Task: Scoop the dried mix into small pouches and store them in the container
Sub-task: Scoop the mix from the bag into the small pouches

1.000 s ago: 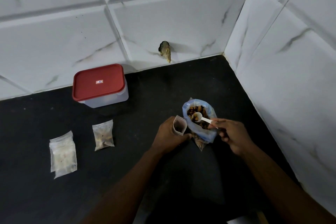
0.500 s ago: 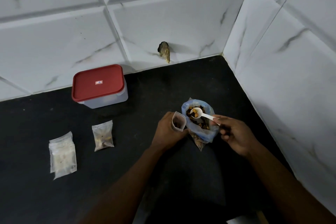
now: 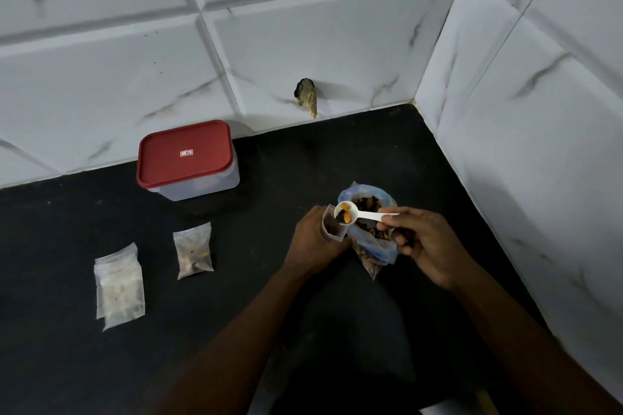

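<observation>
My left hand (image 3: pixel 317 239) grips a small clear pouch (image 3: pixel 333 227) upright with its mouth open. My right hand (image 3: pixel 421 241) pinches the handle of a white plastic spoon (image 3: pixel 357 214); its bowl, loaded with orange and dark pieces, hovers at the pouch's mouth. Just behind stands the open blue-tinted bag of dried mix (image 3: pixel 371 229). A filled pouch (image 3: pixel 194 251) lies flat to the left. The clear container with a red lid (image 3: pixel 187 158) stands shut near the back wall.
A stack of small pouches (image 3: pixel 119 286) lies at the far left of the black counter (image 3: pixel 67 347). White marble tile walls (image 3: pixel 522 145) close in at the back and right. A brownish blob (image 3: pixel 307 96) sticks to the back wall.
My right hand has lifted the loaded spoon out of the mix bag and carried it left to the mouth of the pouch. My left hand has held the pouch still.
</observation>
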`<action>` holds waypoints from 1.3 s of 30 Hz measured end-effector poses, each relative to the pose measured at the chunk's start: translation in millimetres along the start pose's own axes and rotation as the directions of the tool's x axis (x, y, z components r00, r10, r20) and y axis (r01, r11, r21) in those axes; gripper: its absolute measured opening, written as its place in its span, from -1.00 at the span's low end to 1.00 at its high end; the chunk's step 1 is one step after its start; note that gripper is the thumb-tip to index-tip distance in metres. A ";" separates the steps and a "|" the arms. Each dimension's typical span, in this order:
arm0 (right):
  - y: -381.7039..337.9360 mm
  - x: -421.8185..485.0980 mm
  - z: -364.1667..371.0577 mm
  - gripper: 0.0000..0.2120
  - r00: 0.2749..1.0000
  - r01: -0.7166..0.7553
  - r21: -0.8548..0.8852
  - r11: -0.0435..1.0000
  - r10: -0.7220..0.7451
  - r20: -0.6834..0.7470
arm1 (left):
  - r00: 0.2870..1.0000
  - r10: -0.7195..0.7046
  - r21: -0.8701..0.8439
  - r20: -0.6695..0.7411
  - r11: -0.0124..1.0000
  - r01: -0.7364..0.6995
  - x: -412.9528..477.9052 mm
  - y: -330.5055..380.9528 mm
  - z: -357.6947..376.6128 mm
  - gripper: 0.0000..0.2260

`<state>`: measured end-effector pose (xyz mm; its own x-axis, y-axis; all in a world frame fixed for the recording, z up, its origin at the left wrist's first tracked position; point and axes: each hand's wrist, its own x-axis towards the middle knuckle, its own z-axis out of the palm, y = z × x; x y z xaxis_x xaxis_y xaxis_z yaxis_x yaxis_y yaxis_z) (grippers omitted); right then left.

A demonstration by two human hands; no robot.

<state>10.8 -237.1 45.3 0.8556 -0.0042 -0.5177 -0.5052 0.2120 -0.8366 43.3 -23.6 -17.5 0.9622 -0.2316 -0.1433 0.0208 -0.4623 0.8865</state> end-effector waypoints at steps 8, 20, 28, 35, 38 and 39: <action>5.8 -10.3 8.5 -0.84 0.939 0.322 -0.513 0.796 -0.338 0.065 | 1.000 -0.010 -0.046 0.002 0.999 0.010 -2.7 -1.4 1.8 -0.66; 27.3 -24.4 9.0 -0.79 0.662 0.613 -0.739 0.279 -0.693 0.288 | 0.998 0.001 -0.095 -0.057 0.995 -0.006 -8.4 -2.8 4.4 -0.63; 20.6 -26.8 6.2 -0.85 0.939 0.204 -0.116 0.972 -0.228 -0.257 | 1.000 -0.003 -0.041 -0.002 0.999 0.003 -11.3 4.6 1.1 -0.66; 34.2 -4.1 -9.9 -0.88 0.883 0.036 -0.248 0.968 -0.147 -0.446 | 0.999 -0.042 -0.017 0.022 0.999 0.042 -15.1 2.7 1.6 -0.58; 40.7 1.0 -8.1 -0.86 0.871 0.032 -0.382 0.924 -0.213 -0.442 | 0.997 -0.064 -0.024 0.037 0.998 0.065 -18.1 4.7 0.9 -0.53; 42.2 1.7 -7.2 -0.86 0.867 0.041 -0.456 0.889 -0.259 -0.427 | 0.997 -0.069 -0.035 0.037 0.997 0.070 -19.4 5.1 0.2 -0.52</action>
<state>-9.9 -235.2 7.9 0.8239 -0.4754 -0.3084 -0.4656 -0.2578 -0.8466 24.7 -21.7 -10.3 0.9476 -0.2309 -0.2206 0.0979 -0.4475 0.8889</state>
